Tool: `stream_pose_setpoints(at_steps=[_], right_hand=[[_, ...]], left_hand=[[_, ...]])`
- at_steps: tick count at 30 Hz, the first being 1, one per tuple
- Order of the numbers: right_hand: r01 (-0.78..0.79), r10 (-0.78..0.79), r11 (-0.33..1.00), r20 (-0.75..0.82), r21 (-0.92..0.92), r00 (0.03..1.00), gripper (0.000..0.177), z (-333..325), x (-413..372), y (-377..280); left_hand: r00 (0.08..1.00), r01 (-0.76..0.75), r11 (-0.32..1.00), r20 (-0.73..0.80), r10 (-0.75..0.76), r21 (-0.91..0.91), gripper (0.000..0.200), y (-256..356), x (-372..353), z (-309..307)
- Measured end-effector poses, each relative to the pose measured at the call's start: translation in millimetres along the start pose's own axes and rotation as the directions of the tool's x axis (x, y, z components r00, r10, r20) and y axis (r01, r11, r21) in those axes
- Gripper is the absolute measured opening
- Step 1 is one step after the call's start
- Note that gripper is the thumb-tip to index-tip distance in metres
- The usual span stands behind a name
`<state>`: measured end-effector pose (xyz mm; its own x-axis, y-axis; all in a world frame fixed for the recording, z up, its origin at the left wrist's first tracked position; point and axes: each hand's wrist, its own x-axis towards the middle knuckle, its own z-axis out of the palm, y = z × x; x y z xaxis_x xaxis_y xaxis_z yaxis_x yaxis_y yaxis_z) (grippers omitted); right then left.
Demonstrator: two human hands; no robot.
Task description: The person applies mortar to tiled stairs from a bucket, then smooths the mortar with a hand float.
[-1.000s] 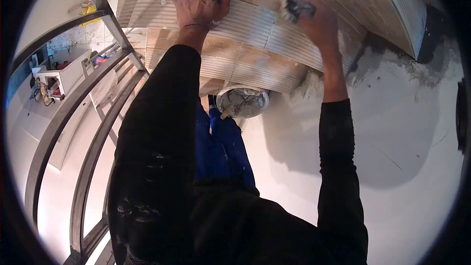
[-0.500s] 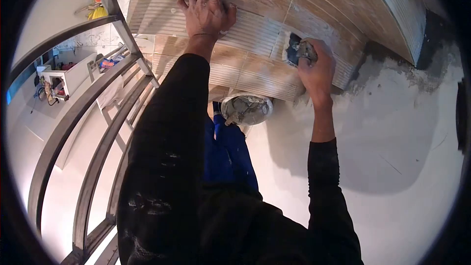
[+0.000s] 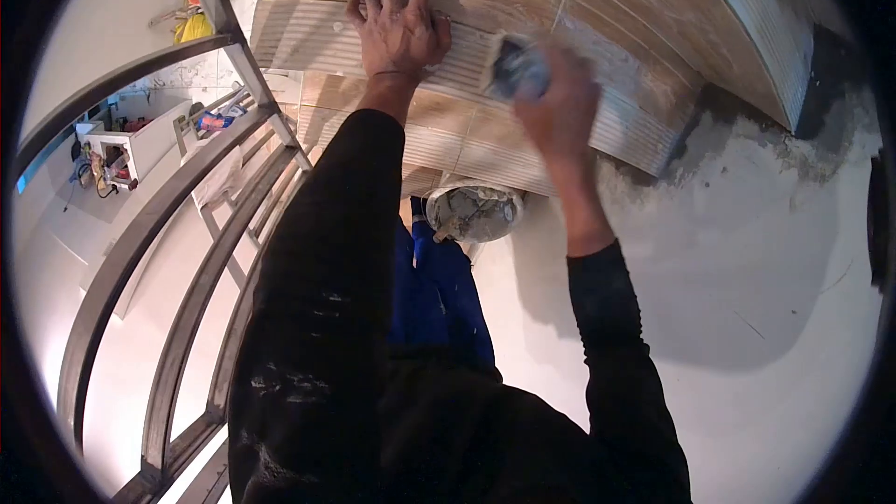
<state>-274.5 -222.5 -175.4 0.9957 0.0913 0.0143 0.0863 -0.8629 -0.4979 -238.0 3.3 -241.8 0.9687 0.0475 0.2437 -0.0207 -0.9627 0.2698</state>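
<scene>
My left hand (image 3: 399, 33) rests with spread, bent fingers on the wood-look tiled step (image 3: 327, 23), near its ribbed edge strip. My right hand (image 3: 565, 98), blurred by motion, is closed around a dark sponge-like block (image 3: 518, 67) with a pale rim. The block lies against the ribbed strip of the same step, to the right of my left hand. A bucket (image 3: 474, 212) of grey, wet-looking material stands below the steps, between my forearms.
Curved metal railing bars (image 3: 182, 177) run down the left side. Behind them are a white cabinet (image 3: 117, 159) and a yellow object (image 3: 193, 29). The higher step (image 3: 737, 19) projects at upper right, beside a grey-smeared white wall (image 3: 728, 252).
My right hand has moved left along the step with the dark block, closer to my left hand. My left hand keeps its place on the tiles.
</scene>
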Motion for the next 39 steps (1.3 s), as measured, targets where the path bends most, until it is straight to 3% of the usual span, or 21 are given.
stream_pose_setpoints(at_steps=[1, 2, 4, 5, 6, 8, 12, 15, 19, 22, 27, 29, 32, 33, 34, 36, 39], right_hand=[[-0.023, 0.024, 1.0, -0.138, 0.009, 0.99, 0.037, 6, 11, 12], [-0.022, 0.023, 1.0, -0.125, 0.015, 0.992, 0.037, 13, 25, 12], [-0.063, 0.064, 0.998, 0.058, -0.018, 0.996, 0.036, 9, 55, 5], [-0.011, 0.02, 0.996, 0.107, -0.09, 0.994, 0.036, 9, 53, -14], [-0.014, 0.024, 0.995, 0.107, -0.094, 0.994, 0.036, 12, 39, -25], [0.139, -0.122, 0.983, 0.138, -0.12, 0.983, 0.038, 13, 7, -35], [0.083, -0.051, 0.991, 0.273, -0.107, 0.961, 0.038, -9, -27, -41], [-0.011, 0.002, 0.999, 0.187, 0.047, 0.982, 0.041, -27, -29, -12], [-0.008, 0.006, 1.0, 0.08, 0.026, 0.997, 0.042, -44, -7, 7], [-0.088, 0.089, 0.996, 0.089, -0.017, 0.992, 0.043, -57, -13, 9], [-0.102, 0.097, 0.994, -0.105, -0.038, 0.99, 0.038, -81, -53, 95], [-0.319, 0.319, 0.948, -0.048, 0.009, 0.947, 0.034, -104, -52, 132], [-0.309, 0.305, 0.946, -0.054, -0.102, 0.951, 0.033, -129, -44, 154], [-0.294, 0.294, 0.956, -0.015, 0.016, 0.956, 0.034, -133, -42, 154], [-0.3, 0.3, 0.954, -0.017, 0.009, 0.954, 0.034, -136, -44, 153], [-0.189, 0.185, 0.978, -0.06, -0.087, 0.981, 0.036, -139, -48, 141], [-0.096, 0.076, 0.983, -0.131, -0.157, 0.988, 0.04, -109, -54, 177]], left_hand=[[1.0, -0.002, 0.999, -0.022, 0.001, -0.032, 0.062, 0, 0, 0], [1.0, 0.007, 1.0, -0.014, -0.008, -0.024, 0.062, 0, 0, -1], [1.0, 0.009, 1.0, 0.001, -0.009, 0.018, 0.059, 2, 0, -3], [1.0, 0.007, 1.0, 0.004, -0.007, 0.015, 0.059, 2, 0, -2], [1.0, 0.015, 1.0, 0.013, -0.015, 0.022, 0.058, 2, -1, -3], [1.0, 0.01, 1.0, 0.008, -0.01, 0.021, 0.057, 3, 4, -4], [1.0, 0.02, 1.0, 0.015, -0.02, -0.017, 0.054, 4, 3, -4], [0.999, 0.041, 0.999, 0.027, -0.04, -0.034, 0.052, 5, 3, -6], [0.999, 0.034, 0.998, -0.018, -0.035, -0.057, 0.051, 3, 0, -2], [0.999, 0.037, 0.999, 0.017, -0.037, -0.014, 0.053, 5, 1, -4], [1.0, 0.022, 1.0, -0.018, -0.023, -0.017, 0.056, 2, -1, 2], [1.0, 0.017, 1.0, 0.004, -0.017, -0.003, 0.057, 2, 0, -1], [1.0, 0.004, 1.0, 0.015, -0.005, 0.013, 0.059, 0, -1, 1], [1.0, -0.001, 1.0, 0.004, 0.001, 0.011, 0.059, -1, -1, 2], [1.0, -0.003, 1.0, 0.008, 0.003, 0.002, 0.059, -2, -2, 4], [1.0, -0.011, 0.998, -0.001, 0.011, 0.059, 0.06, -2, -1, 5], [1.0, -0.024, 0.998, -0.019, 0.025, 0.059, 0.06, -2, -1, 4]])
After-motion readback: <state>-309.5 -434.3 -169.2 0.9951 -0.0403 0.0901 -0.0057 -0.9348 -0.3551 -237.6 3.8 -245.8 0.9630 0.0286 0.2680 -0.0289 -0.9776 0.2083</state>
